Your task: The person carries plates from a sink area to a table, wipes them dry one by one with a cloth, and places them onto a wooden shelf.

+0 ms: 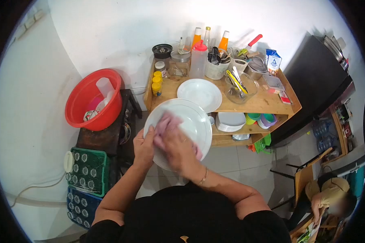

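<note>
A white plate [192,121] is held up in front of me, tilted toward my body. My left hand [145,142] grips its left rim, thumb on the upper face. Across the plate's face, my right hand [176,148] presses a pink cloth [166,123]; both are blurred by motion. The cloth is bunched under the fingers, and part of it sticks out at the right of the hand. Just beyond, a second white plate [199,94] lies on the wooden shelf top [172,94].
A red basin [113,107] stands on a dark table to the left, above green [103,174] and blue crates [94,204] of glasses. Bottles, a utensil holder [216,71] and a glass bowl [241,95] crowd the shelf. Another person [332,194] sits at the lower right.
</note>
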Motion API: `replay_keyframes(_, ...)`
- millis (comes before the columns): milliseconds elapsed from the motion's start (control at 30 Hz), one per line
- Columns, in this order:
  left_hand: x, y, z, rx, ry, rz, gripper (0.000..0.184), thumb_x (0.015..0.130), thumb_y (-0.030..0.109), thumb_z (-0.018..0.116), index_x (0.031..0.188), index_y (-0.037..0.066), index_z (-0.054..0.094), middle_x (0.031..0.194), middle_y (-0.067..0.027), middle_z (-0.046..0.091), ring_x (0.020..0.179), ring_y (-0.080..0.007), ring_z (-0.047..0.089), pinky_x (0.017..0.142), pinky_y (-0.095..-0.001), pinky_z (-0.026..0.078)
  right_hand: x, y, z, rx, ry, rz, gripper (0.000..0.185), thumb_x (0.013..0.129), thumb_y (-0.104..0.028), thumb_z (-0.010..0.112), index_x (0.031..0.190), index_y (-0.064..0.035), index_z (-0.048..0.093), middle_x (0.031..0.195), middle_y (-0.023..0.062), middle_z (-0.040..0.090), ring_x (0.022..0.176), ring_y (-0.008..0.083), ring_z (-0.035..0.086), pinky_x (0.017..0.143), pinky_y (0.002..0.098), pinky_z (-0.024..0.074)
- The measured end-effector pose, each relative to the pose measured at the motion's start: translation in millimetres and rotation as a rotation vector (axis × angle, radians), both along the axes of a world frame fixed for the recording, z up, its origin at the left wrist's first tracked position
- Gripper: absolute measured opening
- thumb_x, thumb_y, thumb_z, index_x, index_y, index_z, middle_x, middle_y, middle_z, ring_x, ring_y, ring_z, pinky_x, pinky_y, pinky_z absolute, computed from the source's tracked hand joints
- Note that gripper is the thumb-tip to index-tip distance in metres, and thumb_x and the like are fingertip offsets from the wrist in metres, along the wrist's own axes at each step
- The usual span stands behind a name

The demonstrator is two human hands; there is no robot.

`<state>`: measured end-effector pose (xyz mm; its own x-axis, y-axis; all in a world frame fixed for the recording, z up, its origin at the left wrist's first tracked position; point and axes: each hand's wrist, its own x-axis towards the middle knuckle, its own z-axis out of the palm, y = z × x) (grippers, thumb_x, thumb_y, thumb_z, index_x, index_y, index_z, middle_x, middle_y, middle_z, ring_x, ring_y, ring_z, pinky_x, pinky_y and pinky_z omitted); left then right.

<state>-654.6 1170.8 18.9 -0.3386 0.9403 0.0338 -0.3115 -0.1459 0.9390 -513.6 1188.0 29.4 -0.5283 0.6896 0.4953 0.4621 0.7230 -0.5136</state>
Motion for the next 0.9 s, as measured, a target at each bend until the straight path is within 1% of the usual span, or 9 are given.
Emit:
replay_keyframes(133, -22, -13, 3, 0.027, -0.031, 0.023, 0.027, 0.095, 0.022, 0.053, 0.107, -0.001, 0.06, 0.094, -0.0048, 0.064, 0.079, -0.0086, 0.059, 0.069, -0.0236, 0.047, 23, -38, -12, -0.052, 0.172, 0.289, 0.049, 0.065, -0.006, 0.069, 0.112, -0.0041, 0.059, 0.117, 0.0146, 0.057, 0.108, 0.0347, 0.052, 0.094, 0.0417, 0.0422)
replay_keyframes(200, -24, -18, 9, 0.0, -0.022, 0.04, 0.027, 0.094, 0.022, 0.054, 0.105, -0.002, 0.061, 0.091, -0.0043, 0.064, 0.076, -0.0086, 0.058, 0.069, -0.0231, 0.047, 59, -22, -1, 0.033, -0.116, 0.273, 0.046, 0.057, -0.009, 0.075, 0.101, -0.0059, 0.064, 0.11, 0.009, 0.061, 0.101, 0.0301, 0.056, 0.087, 0.0395, 0.046)
replay_keyframes(367, -12, -33, 5, -0.055, 0.134, -0.093, 0.028, 0.093, 0.021, 0.055, 0.109, -0.001, 0.059, 0.095, -0.0069, 0.065, 0.082, -0.0132, 0.061, 0.073, -0.0265, 0.048, 93, -16, 45, 0.268, -0.063, -0.232, 0.044, 0.06, -0.011, 0.074, 0.103, -0.0107, 0.066, 0.118, 0.0108, 0.058, 0.112, 0.0362, 0.049, 0.091, 0.0421, 0.0426)
replay_keyframes(433, -6, -41, -8, -0.083, 0.191, -0.153, 0.032, 0.092, 0.021, 0.057, 0.114, -0.001, 0.056, 0.1, -0.0095, 0.064, 0.087, -0.0178, 0.062, 0.079, -0.0304, 0.05, 74, -32, 59, 0.417, -0.085, -0.119, 0.047, 0.062, -0.017, 0.074, 0.108, -0.0142, 0.065, 0.131, 0.0119, 0.049, 0.122, 0.0403, 0.04, 0.1, 0.0478, 0.0338)
replay_keyframes(500, -7, -42, -38, 0.411, 0.876, -0.26, 0.03, 0.088, 0.019, 0.06, 0.112, 0.0, 0.059, 0.112, -0.0106, 0.06, 0.102, -0.0184, 0.056, 0.087, -0.0307, 0.045, 49, -50, 62, 0.415, -0.094, -0.003, 0.046, 0.07, -0.031, 0.069, 0.114, -0.0183, 0.063, 0.14, 0.0116, 0.04, 0.128, 0.0395, 0.033, 0.104, 0.0593, 0.0203)
replay_keyframes(567, 56, -59, -2, 0.147, 0.669, -0.064, 0.044, 0.082, 0.011, 0.064, 0.123, 0.002, 0.05, 0.127, -0.0108, 0.05, 0.118, -0.0205, 0.046, 0.096, -0.0353, 0.04, 44, -49, 62, 0.415, -0.08, -0.002, 0.046, 0.071, -0.036, 0.066, 0.114, -0.0187, 0.063, 0.138, 0.0114, 0.042, 0.128, 0.0387, 0.032, 0.103, 0.0639, 0.0165)
replay_keyframes(700, 62, -63, 6, 0.244, 0.413, -0.421, 0.057, 0.078, 0.003, 0.062, 0.131, 0.005, 0.042, 0.135, -0.0099, 0.041, 0.123, -0.0185, 0.041, 0.097, -0.034, 0.039, 69, -28, 39, 0.559, -0.144, -0.159, 0.041, 0.075, -0.045, 0.06, 0.106, -0.0181, 0.066, 0.129, 0.0111, 0.048, 0.127, 0.0369, 0.033, 0.098, 0.072, 0.0117)
replay_keyframes(767, 70, -68, -7, 0.178, 0.551, -0.37, 0.05, 0.077, -0.002, 0.058, 0.126, 0.004, 0.048, 0.126, -0.0092, 0.051, 0.115, -0.0176, 0.047, 0.094, -0.032, 0.04, 94, -24, 35, 0.598, -0.173, -0.248, 0.028, 0.078, -0.038, 0.059, 0.092, -0.0152, 0.067, 0.107, 0.0088, 0.055, 0.12, 0.0358, 0.041, 0.099, 0.0707, 0.0101)
replay_keyframes(900, 84, -74, 8, -0.096, 0.183, -0.251, 0.035, 0.078, -0.002, 0.057, 0.113, -0.004, 0.057, 0.099, -0.0088, 0.063, 0.086, -0.0173, 0.061, 0.08, -0.0304, 0.048, 172, 0, 30, 0.516, -0.379, -0.641, 0.02, 0.079, -0.028, 0.057, 0.076, -0.0112, 0.066, 0.079, 0.0081, 0.059, 0.106, 0.0336, 0.05, 0.1, 0.0638, 0.0158)
